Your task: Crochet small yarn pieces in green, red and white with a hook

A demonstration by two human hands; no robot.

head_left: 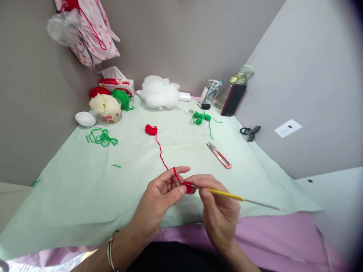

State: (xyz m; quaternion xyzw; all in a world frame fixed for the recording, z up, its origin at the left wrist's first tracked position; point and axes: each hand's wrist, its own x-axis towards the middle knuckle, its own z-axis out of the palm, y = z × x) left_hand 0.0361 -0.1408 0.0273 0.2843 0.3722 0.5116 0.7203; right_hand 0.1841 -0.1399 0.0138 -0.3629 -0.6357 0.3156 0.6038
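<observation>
While the left hand (pixel 160 198) pinches the red piece (pixel 188 188) between thumb and fingers, the right hand (pixel 219 209) grips the hook (pixel 225 193) by its yellow handle, the metal head at the piece and the bare shaft slanting out to the right; both grips are narrow, the left closed on the piece, the right closed on the hook; the left index finger is extended, with the yarn (pixel 161 152) passing over it; the piece lies between the two hands, partly covered by fingers, above the near part of the cloth (pixel 85 189); the yarn runs from the left hand across the cloth to a small red ball (pixel 151 130).

To the right, the snips (pixel 219 155) lie with blades pointing away; beyond them are green pieces (pixel 202 118) with loose tails; farther back stand a cup (pixel 211 93) of slender items, a bottle (pixel 238 78) and, tilted before it, a phone (pixel 234 100).

To the left lie green strands (pixel 102 138), with a scrap (pixel 116 166) nearer the hands; behind the strands are a white ball (pixel 86 118) and a tub (pixel 112 116); a green ball (pixel 121 99) sits just beside the tub; white stuffing (pixel 160 92) is heaped at the back.
</observation>
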